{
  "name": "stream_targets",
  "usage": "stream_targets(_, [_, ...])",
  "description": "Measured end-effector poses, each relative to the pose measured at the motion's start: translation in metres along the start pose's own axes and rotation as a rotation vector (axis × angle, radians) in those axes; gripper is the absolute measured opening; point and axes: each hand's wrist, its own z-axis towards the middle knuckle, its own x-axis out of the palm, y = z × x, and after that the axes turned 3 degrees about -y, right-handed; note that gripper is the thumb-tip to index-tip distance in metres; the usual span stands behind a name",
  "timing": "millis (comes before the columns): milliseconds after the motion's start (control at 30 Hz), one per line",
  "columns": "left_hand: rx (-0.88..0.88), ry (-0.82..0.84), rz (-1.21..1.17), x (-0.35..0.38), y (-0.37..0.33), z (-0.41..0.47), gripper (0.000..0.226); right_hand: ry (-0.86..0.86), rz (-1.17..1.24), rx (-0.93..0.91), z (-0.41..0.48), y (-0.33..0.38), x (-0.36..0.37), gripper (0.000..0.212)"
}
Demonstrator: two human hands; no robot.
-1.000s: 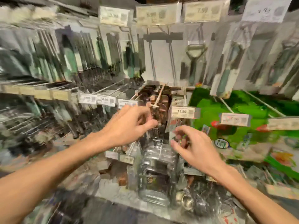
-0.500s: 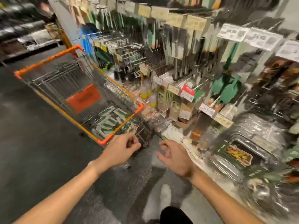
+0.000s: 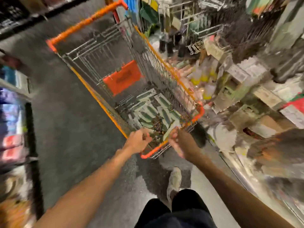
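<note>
Having turned from the store shelves (image 3: pixel 246 76) to the orange-rimmed wire shopping cart (image 3: pixel 197 111), the person now holds the right hand (image 3: pixel 181 143), pinching a pale flat packet (image 3: pixel 171 129), over its near rim above the green-and-white packets (image 3: pixel 148 111) inside, seemingly ready to drop it, while whether the curled left hand (image 3: pixel 138 140) holds anything cannot be told.

Cart (image 3: pixel 98 51) of bare metal wire, orange plastic rim (image 3: pixel 153 151), pale card packet (image 3: pixel 171 130), matt speckled floor (image 3: pixel 65 120)
</note>
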Motion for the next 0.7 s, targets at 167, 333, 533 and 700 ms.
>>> stream_targets(167, [-0.169, 0.033, -0.145, -0.012, 0.017, 0.075, 0.006, -0.013, -0.054, 0.05, 0.087, 0.007, 0.014, 0.012])
stream_targets(333, [-0.27, 0.149, -0.301, -0.01, 0.041, 0.157, 0.007, 0.11, -0.148, 0.168, 0.176, 0.003, 0.032, 0.024])
stream_targets(533, [-0.484, 0.242, -0.403, 0.012, 0.079, 0.273, 0.035, 0.078, -0.038, 0.439, 0.267, -0.029, 0.058, 0.023])
stream_targets(700, [-0.638, 0.307, -0.448, 0.029, 0.098, 0.342, 0.062, 0.129, -0.104, 0.639, 0.324, -0.058, 0.086, 0.034])
